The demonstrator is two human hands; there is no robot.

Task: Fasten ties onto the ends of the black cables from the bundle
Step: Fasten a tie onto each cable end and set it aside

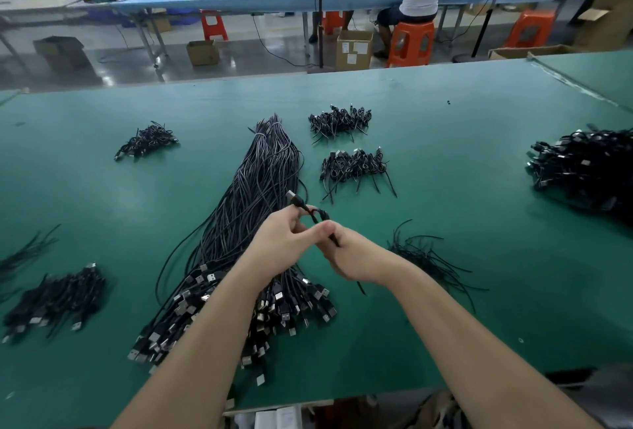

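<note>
A long bundle of black cables lies down the middle of the green table, its USB plugs fanned out toward me. My left hand pinches one cable end just above the bundle, plug pointing up and away. My right hand meets it, fingers curled around a black tie looped at that cable end; the tie's tail sticks out below the fist. Loose black ties lie in a heap just right of my right wrist.
Small piles of tied cable ends sit at the back left, back centre, centre right, far right and front left. Beyond the table, a person sits on an orange stool among cardboard boxes.
</note>
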